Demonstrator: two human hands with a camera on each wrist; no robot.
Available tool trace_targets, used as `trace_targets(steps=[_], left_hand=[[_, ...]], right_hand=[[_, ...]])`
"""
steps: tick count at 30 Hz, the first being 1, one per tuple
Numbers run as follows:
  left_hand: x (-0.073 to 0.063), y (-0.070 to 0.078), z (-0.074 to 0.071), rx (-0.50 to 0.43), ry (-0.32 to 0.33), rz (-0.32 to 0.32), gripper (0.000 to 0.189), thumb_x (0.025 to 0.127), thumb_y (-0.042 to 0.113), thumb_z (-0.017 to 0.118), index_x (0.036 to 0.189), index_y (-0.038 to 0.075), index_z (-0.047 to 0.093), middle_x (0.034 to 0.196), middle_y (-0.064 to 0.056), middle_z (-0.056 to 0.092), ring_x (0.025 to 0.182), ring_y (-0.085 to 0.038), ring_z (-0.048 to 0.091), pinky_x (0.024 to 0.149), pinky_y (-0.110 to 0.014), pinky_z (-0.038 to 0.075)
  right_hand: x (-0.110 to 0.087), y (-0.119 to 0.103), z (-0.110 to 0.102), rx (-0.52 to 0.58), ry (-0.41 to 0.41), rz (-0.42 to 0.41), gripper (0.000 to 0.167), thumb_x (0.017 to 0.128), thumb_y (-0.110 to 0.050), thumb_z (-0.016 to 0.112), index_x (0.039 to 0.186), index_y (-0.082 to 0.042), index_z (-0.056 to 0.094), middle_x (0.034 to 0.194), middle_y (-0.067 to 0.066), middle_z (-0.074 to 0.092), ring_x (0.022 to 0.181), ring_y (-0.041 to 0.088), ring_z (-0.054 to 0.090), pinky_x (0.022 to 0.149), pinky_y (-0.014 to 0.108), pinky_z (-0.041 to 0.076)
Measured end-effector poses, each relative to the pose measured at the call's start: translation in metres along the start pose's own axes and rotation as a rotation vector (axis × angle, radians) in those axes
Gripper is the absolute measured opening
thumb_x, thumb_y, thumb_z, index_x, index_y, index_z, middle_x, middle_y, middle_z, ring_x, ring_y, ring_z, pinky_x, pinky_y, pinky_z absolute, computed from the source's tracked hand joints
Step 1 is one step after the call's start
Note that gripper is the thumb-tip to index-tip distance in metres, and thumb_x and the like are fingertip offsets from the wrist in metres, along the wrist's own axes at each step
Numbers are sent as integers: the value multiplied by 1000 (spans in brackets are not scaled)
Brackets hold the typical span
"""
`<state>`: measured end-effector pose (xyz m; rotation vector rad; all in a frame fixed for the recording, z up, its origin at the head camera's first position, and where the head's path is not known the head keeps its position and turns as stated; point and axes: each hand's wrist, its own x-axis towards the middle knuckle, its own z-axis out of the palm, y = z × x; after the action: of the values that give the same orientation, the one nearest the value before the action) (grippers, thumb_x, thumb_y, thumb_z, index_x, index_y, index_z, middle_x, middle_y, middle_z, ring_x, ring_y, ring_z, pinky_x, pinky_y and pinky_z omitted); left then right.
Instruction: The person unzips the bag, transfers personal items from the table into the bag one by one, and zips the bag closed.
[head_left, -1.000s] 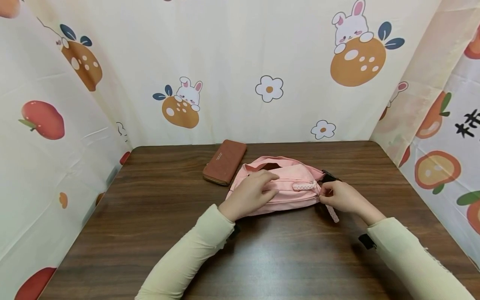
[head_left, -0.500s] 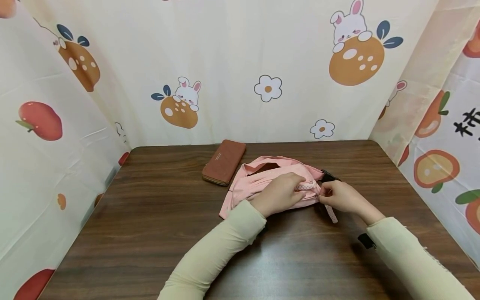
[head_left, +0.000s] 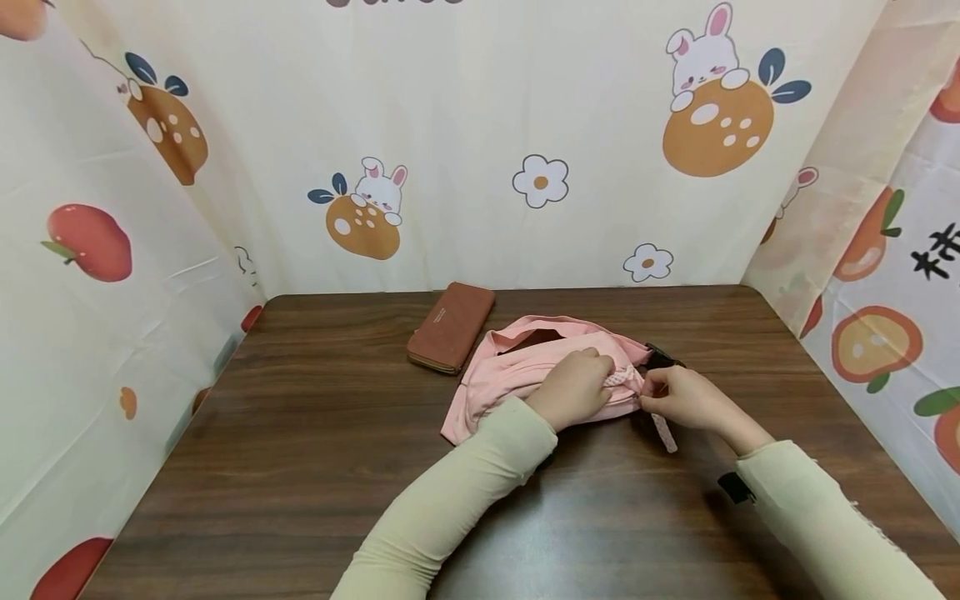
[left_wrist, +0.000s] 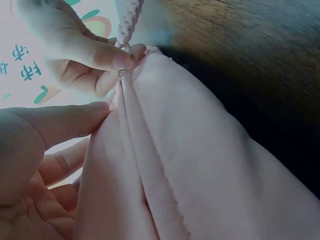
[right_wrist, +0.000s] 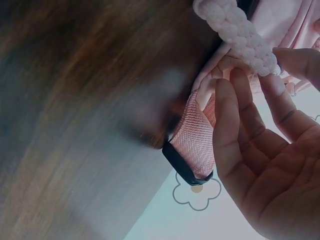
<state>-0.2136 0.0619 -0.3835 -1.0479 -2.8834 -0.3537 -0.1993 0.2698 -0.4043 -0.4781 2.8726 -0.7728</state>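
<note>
A pink waist bag point(head_left: 517, 371) lies on the table, its loop of strap behind it. My left hand point(head_left: 573, 387) pinches the fabric near its right end; in the left wrist view the thumb point(left_wrist: 75, 120) presses beside the zipper point(left_wrist: 137, 165) and other fingers are behind the cloth. My right hand point(head_left: 686, 396) is at the bag's right end. Its thumb and forefinger pinch the zipper pull, whose pale braided cord point(right_wrist: 242, 42) hangs down. A second braided cord point(head_left: 621, 377) lies by my left fingertips. The zipper line appears closed up to the pinch.
A brown wallet point(head_left: 452, 327) lies behind the bag to the left. The bag's black buckle point(head_left: 660, 357) sticks out beyond its right end. Patterned curtains point(head_left: 465, 150) enclose the wooden table point(head_left: 300, 467) at the back and both sides.
My left hand has slid right along the bag, from resting over its middle to pinching the fabric near the right end. The right hand keeps its pinch in the same place.
</note>
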Motion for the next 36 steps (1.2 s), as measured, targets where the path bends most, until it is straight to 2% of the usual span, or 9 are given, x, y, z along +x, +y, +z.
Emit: trace_targets(steps=[8, 16, 24, 28, 32, 36], left_hand=[[1, 0, 3, -39, 5, -53, 14, 89, 23, 68, 102, 17, 71, 96, 2, 66, 87, -12, 63, 78, -23, 49], [-1, -3, -1, -74, 86, -30, 13, 92, 22, 64, 100, 17, 73, 87, 3, 65, 80, -9, 61, 72, -23, 47], [-2, -4, -12, -51, 122, -35, 16, 95, 20, 60, 103, 16, 74, 91, 1, 71, 88, -12, 66, 79, -26, 51], [-2, -5, -14, -58, 138, -29, 16, 96, 21, 60, 102, 15, 73, 92, 1, 71, 90, -13, 67, 81, -26, 51], [-2, -6, -16, -70, 153, -28, 16, 96, 21, 59, 102, 16, 73, 93, 1, 70, 91, -12, 66, 81, -26, 51], [-2, -7, -17, -90, 162, -28, 17, 97, 22, 58, 103, 15, 73, 93, 2, 70, 91, -11, 66, 80, -25, 50]], right_hand=[[2, 3, 1, 19, -18, 2, 11, 85, -16, 68, 75, -15, 63, 69, -6, 59, 61, 8, 48, 57, 24, 39], [1, 5, 0, 44, -16, -30, 12, 87, -18, 69, 76, -15, 64, 69, -7, 59, 61, 5, 48, 58, 23, 39], [0, 2, -8, 43, 13, 21, 16, 90, -30, 69, 81, -17, 69, 73, -5, 64, 63, 8, 52, 57, 24, 40], [1, -1, -11, 72, 46, 42, 21, 92, -33, 67, 89, -12, 69, 79, -1, 68, 70, 10, 61, 59, 25, 44], [3, -3, -9, 105, 65, 58, 31, 92, -36, 67, 103, -8, 67, 91, 5, 70, 82, 18, 67, 64, 26, 49], [6, -4, -5, 119, 65, 35, 41, 92, -36, 67, 117, -4, 66, 101, 11, 73, 88, 22, 70, 68, 27, 52]])
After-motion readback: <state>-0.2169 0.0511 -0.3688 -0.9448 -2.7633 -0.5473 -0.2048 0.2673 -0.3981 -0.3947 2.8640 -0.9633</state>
